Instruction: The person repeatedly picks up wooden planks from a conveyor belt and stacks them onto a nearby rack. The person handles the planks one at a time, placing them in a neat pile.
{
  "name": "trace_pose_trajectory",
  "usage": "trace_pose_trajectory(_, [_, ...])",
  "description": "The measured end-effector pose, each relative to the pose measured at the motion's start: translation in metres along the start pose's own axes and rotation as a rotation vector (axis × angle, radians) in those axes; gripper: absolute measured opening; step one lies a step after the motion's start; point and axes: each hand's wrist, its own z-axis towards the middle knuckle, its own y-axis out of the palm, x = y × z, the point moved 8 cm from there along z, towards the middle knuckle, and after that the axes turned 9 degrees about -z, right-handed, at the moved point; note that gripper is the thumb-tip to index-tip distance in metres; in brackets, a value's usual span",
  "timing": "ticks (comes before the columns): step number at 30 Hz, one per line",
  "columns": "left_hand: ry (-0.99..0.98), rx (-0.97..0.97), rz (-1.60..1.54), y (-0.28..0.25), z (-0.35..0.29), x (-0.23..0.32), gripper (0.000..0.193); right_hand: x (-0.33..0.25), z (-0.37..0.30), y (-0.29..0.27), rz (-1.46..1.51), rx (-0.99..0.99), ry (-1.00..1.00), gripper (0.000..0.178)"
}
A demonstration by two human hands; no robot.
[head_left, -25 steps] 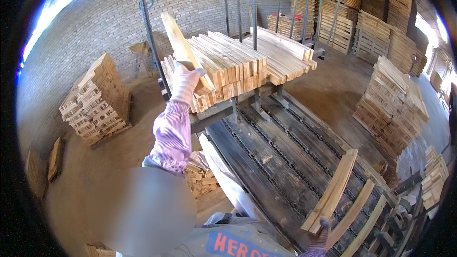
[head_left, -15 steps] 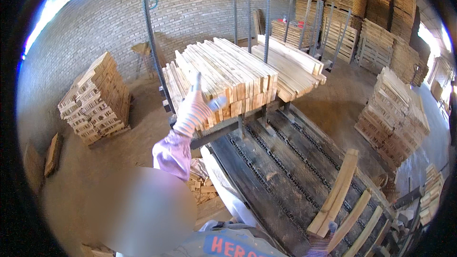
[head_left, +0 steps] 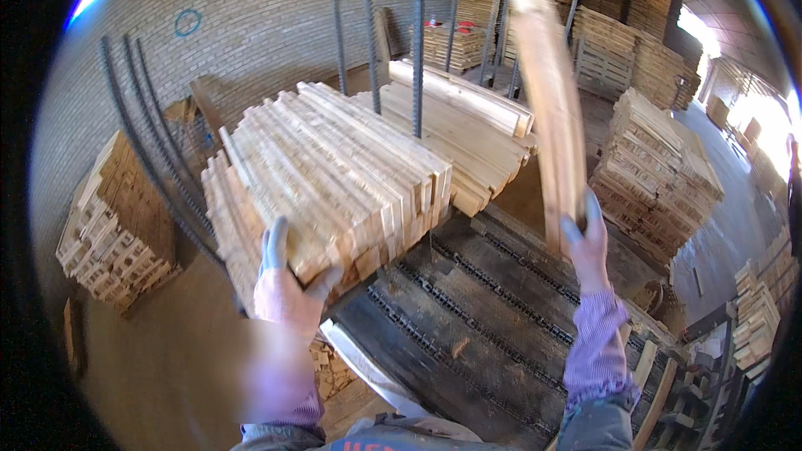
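My right hand (head_left: 589, 242), in a striped glove with grey-blue fingertips, grips the lower end of a long wooden plank (head_left: 551, 108). The plank stands nearly upright, its top slightly blurred. At the near left end of a layered stack of planks (head_left: 334, 167), my left hand (head_left: 288, 288) has fingers and thumb spread. Its fingertips lie against the plank ends; whether it grips any single one is not clear. Upright ribbed metal rods (head_left: 418, 50) separate this stack from a second, lower pile of planks (head_left: 451, 129) behind it on the right.
Below the stack runs a dark conveyor bed with chains (head_left: 468, 309). Several loose planks (head_left: 656, 401) lie at its lower right. Block-like wood stacks stand at left (head_left: 125, 225) and right (head_left: 656, 175). Curved metal rods (head_left: 159, 134) rise by the brick wall (head_left: 251, 25).
My right hand has lifted a plank from the conveyor, raising it upright. My left hand has come down and nearer, from over the stack to its near left end. The view has shifted.
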Motion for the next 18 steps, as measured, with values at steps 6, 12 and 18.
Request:
trace_pose_trajectory(6, [0.142,0.017,0.112,0.004,-0.001,0.008,0.100,-0.059,0.167,0.115,-0.307,-0.062,-0.239,0.059])
trace_pose_trajectory(12, [-0.028,-0.017,0.019,-0.005,0.006,0.023,0.081,-0.051,0.230,0.212,-0.946,-0.337,-0.124,0.061])
trace_pose_trajectory(18, [-0.066,0.048,-0.103,0.000,-0.007,-0.004,0.102,-0.053,0.215,0.205,-1.025,-0.426,-0.044,0.073])
